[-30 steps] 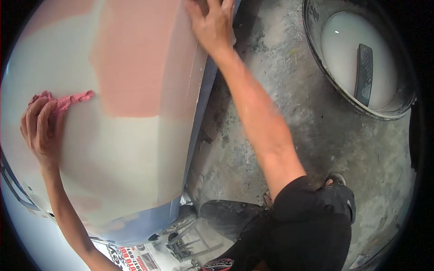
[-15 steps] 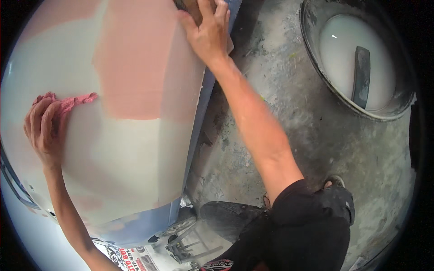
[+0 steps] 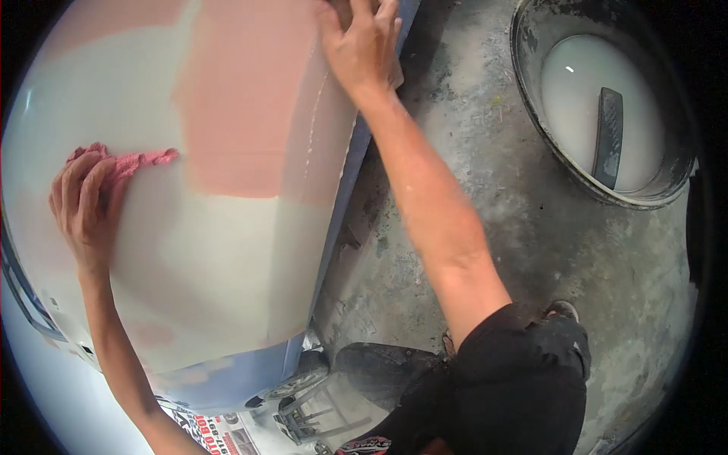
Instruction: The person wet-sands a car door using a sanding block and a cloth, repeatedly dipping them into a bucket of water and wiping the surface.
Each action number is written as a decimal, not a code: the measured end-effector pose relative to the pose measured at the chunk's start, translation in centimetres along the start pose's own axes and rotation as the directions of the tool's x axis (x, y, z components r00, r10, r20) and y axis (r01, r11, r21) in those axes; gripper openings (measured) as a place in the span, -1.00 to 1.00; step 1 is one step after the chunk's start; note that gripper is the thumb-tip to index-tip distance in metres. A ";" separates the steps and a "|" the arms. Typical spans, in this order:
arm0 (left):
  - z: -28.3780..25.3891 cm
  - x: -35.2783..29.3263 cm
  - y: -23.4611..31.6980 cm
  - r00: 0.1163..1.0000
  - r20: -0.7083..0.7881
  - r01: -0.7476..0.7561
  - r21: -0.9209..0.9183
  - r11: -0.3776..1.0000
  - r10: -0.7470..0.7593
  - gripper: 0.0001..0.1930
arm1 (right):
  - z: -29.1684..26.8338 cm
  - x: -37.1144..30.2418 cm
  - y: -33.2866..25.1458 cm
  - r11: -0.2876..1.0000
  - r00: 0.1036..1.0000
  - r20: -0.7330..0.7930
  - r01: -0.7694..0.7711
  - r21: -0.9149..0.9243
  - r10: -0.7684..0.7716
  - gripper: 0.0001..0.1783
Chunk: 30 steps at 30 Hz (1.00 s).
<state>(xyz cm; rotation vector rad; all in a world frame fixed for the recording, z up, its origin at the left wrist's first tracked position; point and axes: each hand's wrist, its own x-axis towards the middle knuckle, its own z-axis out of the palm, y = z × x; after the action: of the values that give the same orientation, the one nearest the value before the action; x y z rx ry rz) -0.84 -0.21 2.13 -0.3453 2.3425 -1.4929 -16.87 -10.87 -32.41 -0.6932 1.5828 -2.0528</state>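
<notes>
A pale, curved car body panel [image 3: 220, 258] with pink patches fills the left side. My left hand [image 3: 83, 208] rests on it, fingers curled around a crumpled pink cloth [image 3: 140, 161] whose end trails to the right. At the top, my right hand [image 3: 365, 53] is bent over a brown pad [image 3: 341, 10] at the panel's right edge. The pad is mostly hidden by the fingers and the picture's edge, so its exact kind does not show. A line of whitish drops runs down the panel below this hand.
On the stained concrete floor [image 3: 493, 205] at right stands a black tub [image 3: 531, 106] of cloudy water [image 3: 572, 98], with a long dark block [image 3: 608, 136] in it. A wheel [image 3: 303, 377], a grey metal frame [image 3: 296, 421] and a printed banner [image 3: 235, 436] are at the bottom.
My right hand has shifted slightly up and right with the brown pad. The view has shifted a little, and a line of whitish drops now shows near the panel's edge. My left hand still holds the cloth.
</notes>
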 end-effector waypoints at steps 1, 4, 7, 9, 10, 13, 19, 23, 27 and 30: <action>0.2 0.0 0.1 1.000 -0.007 0.006 -0.002 1.000 -0.006 -0.61 | 0.2 -0.7 0.4 1.000 1.000 -0.001 0.007 -0.005 -0.007 -0.26; 0.1 -0.6 -0.7 1.000 -0.016 -0.010 0.002 1.000 0.010 -0.62 | 3.1 -9.5 1.1 0.970 0.984 -0.019 0.178 0.167 -0.177 -0.26; 0.5 -1.4 -0.3 1.000 0.020 0.007 -0.022 1.000 -0.006 -0.62 | 1.8 -24.5 0.8 0.917 0.939 0.042 0.323 0.234 -0.342 -0.33; 0.9 -1.9 -0.2 1.000 0.023 0.021 0.000 1.000 -0.021 -0.63 | 1.6 -23.3 2.2 0.932 0.944 0.063 0.308 0.193 -0.325 -0.31; 1.0 -1.6 -0.2 1.000 0.024 0.021 -0.008 1.000 -0.020 -0.63 | 1.7 -21.8 3.3 0.940 0.945 0.080 0.303 0.156 -0.318 -0.30; 0.4 -0.4 -0.2 1.000 0.002 -0.008 -0.034 0.999 0.008 -0.63 | 2.7 -7.4 6.5 0.969 0.978 -0.141 0.177 0.173 -0.153 -0.19; 0.1 -1.0 -0.8 1.000 0.019 0.007 -0.011 1.000 -0.007 -0.62 | 3.9 -11.9 5.2 0.959 0.997 -0.055 0.062 0.278 -0.048 -0.20; 1.3 -1.2 -0.3 1.000 -0.002 0.010 0.001 1.000 -0.010 -0.61 | 2.1 -25.8 5.1 0.939 0.982 0.060 0.153 0.307 -0.179 -0.21; 0.5 -1.3 -1.0 0.999 0.038 0.008 -0.020 1.000 -0.007 -0.61 | 3.4 -11.2 7.0 0.952 0.995 -0.086 0.076 0.298 -0.053 -0.17; 1.1 -1.4 -1.3 1.000 0.005 -0.021 -0.014 1.000 0.021 -0.61 | 3.2 -1.0 8.1 0.932 0.992 -0.079 -0.066 0.357 0.100 -0.26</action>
<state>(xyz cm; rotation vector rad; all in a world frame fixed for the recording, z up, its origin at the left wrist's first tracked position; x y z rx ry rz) 0.86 -1.12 3.14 -0.3271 2.3469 -1.4648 -13.64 -14.56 -39.65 -0.3930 1.2163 -2.2534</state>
